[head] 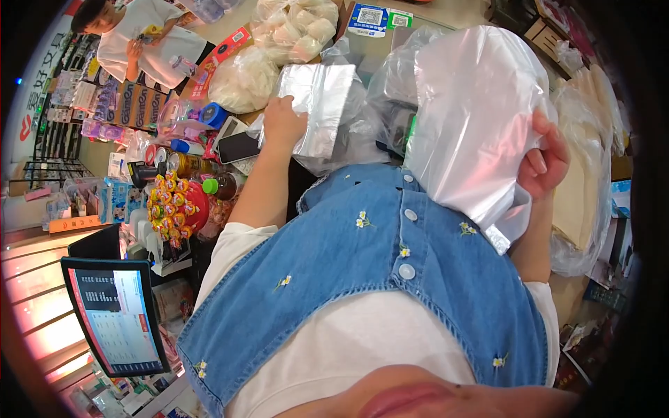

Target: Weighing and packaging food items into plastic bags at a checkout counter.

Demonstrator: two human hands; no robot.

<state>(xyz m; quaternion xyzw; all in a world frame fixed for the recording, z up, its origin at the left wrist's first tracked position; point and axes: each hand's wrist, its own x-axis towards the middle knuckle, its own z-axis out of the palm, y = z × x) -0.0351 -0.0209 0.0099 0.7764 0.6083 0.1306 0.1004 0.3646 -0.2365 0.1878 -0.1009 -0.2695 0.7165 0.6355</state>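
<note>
A large translucent plastic bag hangs in front of my chest on the right. My right hand grips its right edge with curled fingers. My left hand lies against the left edge of a flat stack of clear plastic bags; whether the fingers pinch any of it is unclear. More crumpled clear plastic surrounds the stack. Just left of that hand, a black smartphone rests over a calculator.
Bulging plastic bags of pale round items and a knotted bag stand ahead. Cans, a green-capped bottle, a lollipop stand and a monitor crowd the left. Another person stands across the counter.
</note>
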